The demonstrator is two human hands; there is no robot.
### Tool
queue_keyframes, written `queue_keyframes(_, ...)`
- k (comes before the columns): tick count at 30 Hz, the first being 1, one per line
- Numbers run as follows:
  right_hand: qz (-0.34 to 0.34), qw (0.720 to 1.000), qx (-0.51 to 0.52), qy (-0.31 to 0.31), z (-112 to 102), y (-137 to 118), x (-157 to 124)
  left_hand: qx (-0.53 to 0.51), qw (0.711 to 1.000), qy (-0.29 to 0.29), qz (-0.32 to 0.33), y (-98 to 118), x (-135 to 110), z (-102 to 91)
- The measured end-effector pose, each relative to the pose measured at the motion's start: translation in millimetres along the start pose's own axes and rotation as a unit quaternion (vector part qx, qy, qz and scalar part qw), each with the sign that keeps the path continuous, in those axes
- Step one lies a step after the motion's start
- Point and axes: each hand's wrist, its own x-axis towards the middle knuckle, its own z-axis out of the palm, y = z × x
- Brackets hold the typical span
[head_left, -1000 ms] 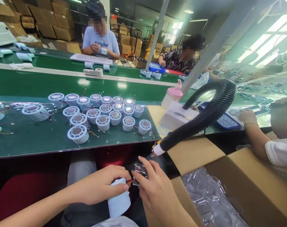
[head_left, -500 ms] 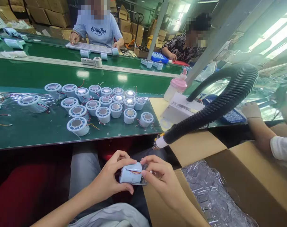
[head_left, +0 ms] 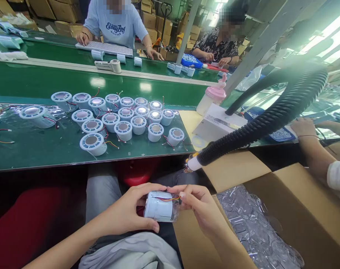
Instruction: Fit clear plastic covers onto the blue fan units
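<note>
Over my lap, my left hand (head_left: 135,209) wraps a light blue cylindrical housing (head_left: 159,210) lying on its side, thumb below and fingers above. A clear plastic cover (head_left: 175,213) surrounds its right end. Thin red and yellow wires (head_left: 170,199) run out along the housing toward the right. My right hand (head_left: 199,203) is closed, pinching the wires near their end, with its index finger extended to the top of the cover. Several similar blue and white housings (head_left: 123,129) stand on the green table in front, wires trailing from them.
A cardboard box (head_left: 304,209) of clear plastic parts (head_left: 251,224) sits at my right. A black ribbed hose (head_left: 259,127) arches above it from near a white box (head_left: 219,121). A pink-lidded bottle (head_left: 212,99) stands behind. Co-workers sit across the green belt (head_left: 74,80) and at the right.
My right hand has shifted from the housing's end to the wires and drawn them out to the right. The clear cover now shows around the end. Across the belt, a co-worker's hand has left a blue part.
</note>
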Motion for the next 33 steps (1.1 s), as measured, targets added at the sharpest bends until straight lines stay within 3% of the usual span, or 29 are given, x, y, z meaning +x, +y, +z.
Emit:
queue_keyframes(2, -0.013, 1.0, 0.007, -0.018, -0.3, 1.3, -1.8, -0.017, 1.0, 0.004, -0.001, -0.8, -1.1, 1.3)
queue_keyframes(4, -0.074, 0.993, -0.063, -0.064, -0.9, 3.2, -5.0, -0.069, 0.998, 0.002, -0.006, -2.5, -2.1, 2.2)
queue_keyframes(5, -0.122, 0.98, -0.131, -0.087, -1.6, 4.4, -6.8, -0.099, 0.995, 0.0, -0.007, -3.4, -2.5, 2.7)
queue_keyframes(8, -0.257, 0.904, -0.322, -0.114, -4.7, 7.6, -11.7, -0.155, 0.988, -0.011, -0.013, -4.4, -3.9, 3.6)
queue_keyframes(11, -0.308, 0.878, -0.353, -0.099, -7.8, 7.0, -14.3, -0.152, 0.988, -0.023, -0.026, -1.2, -6.7, 3.3)
queue_keyframes(15, -0.289, 0.899, -0.314, -0.103, -8.3, 2.9, -16.5, -0.095, 0.995, -0.02, 0.008, 8.1, -11.4, 2.0)
queue_keyframes(23, -0.159, 0.964, -0.183, -0.111, -3.1, 1.9, -20.9, 0.009, 0.998, -0.014, 0.054, 12.9, -17.0, -0.3)
queue_keyframes(33, -0.028, 0.989, -0.052, -0.137, 0.6, -7.1, -21.0, 0.221, 0.973, 0.007, 0.067, 7.9, -18.6, -8.9)
